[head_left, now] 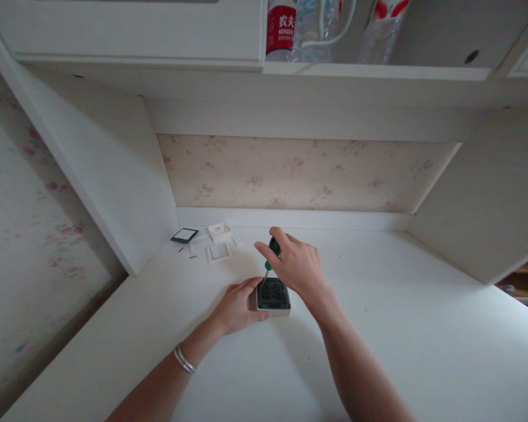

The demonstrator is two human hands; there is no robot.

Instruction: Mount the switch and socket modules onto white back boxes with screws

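Observation:
A small square wall socket (273, 295) with a dark face and a pale box around it lies on the white desk. My left hand (239, 306) grips it from the left, thumb at the near edge and fingers at the far edge. Above it, my right hand (297, 261) is closed around the green handle of a screwdriver (273, 249). The screwdriver's metal shaft slants down, with its tip at the upper left part of the dark face. Whether the tip sits in a screw is too small to tell.
Behind and left lie a dark-edged square plate (185, 235), a white box-like part (219, 231), a white square frame (219, 252) and two small dark screws (193, 257). Overhead, a shelf (378, 71) holds plastic bottles (281, 29). A side panel (110, 158) bounds the desk (400, 328) at left.

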